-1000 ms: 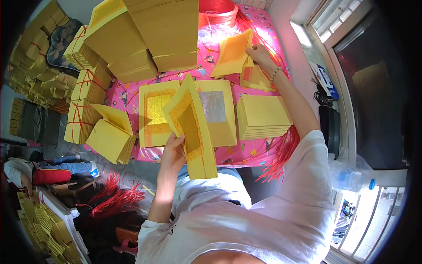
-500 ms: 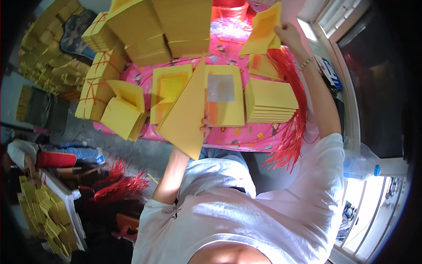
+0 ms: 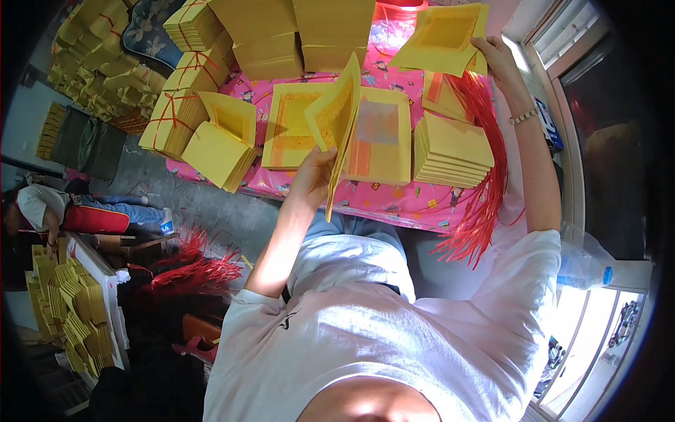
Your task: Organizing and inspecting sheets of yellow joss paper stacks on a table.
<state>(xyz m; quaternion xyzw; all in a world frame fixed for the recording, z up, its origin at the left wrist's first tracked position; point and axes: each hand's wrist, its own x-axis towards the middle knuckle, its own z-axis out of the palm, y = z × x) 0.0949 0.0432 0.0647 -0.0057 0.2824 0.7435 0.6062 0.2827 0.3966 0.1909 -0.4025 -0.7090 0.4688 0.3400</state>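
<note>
My left hand (image 3: 310, 177) grips a folded bunch of yellow paper sheets (image 3: 346, 105) by its near edge, holding it on end over the table. At the far right my right hand (image 3: 496, 60) pinches the edge of another yellow sheet (image 3: 446, 32) with a darker printed square. Beneath the bunch lie two flat stacks: one with a gold-orange square (image 3: 280, 135), the other with a silver square (image 3: 378, 123). Right of them sits a fanned pile of folded yellow paper (image 3: 452, 156). A folded yellow stack (image 3: 218, 155) stands partly opened on the left.
Yellow bundles tied with red strips (image 3: 172, 126) and tall yellow stacks (image 3: 336, 32) line the pink patterned tablecloth (image 3: 394, 209). Red strips (image 3: 485, 190) hang over the right edge, near the window frame. At left another person (image 3: 42, 207) is beside more yellow paper piles (image 3: 81, 309).
The bunch in my left hand has turned edge-on and its folds have parted, uncovering the hand. My right hand has tilted its sheet flatter. The view has shifted, moving the table rightward and up.
</note>
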